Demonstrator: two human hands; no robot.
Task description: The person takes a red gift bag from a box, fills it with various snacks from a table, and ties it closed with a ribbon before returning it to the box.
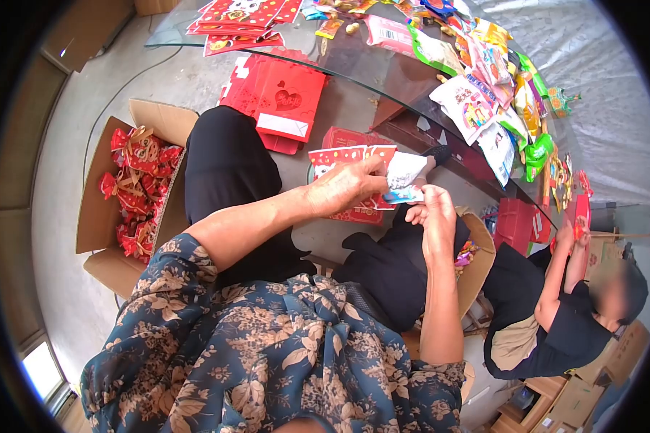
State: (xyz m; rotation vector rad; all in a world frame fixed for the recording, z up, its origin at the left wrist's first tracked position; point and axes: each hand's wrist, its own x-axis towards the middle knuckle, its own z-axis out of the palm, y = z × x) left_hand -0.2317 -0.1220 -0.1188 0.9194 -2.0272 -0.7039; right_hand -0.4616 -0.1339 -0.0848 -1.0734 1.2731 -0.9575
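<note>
Over my lap, my left hand (350,186) is closed on a red printed gift bag (330,157) with light dots along its top edge. My right hand (433,216) pinches the lower edge of a small white and blue snack packet (406,172). The packet lies against the right side of the bag, close to the fingertips of my left hand. Part of the bag is hidden behind my left hand and the packet.
A glass table (354,79) carries snack packets (469,108) and a stack of red bags (238,25). At left, a cardboard box (96,209) holds filled red pouches (141,173). Red boxes (287,97) lie beneath the glass. Another person (578,317) sits at right.
</note>
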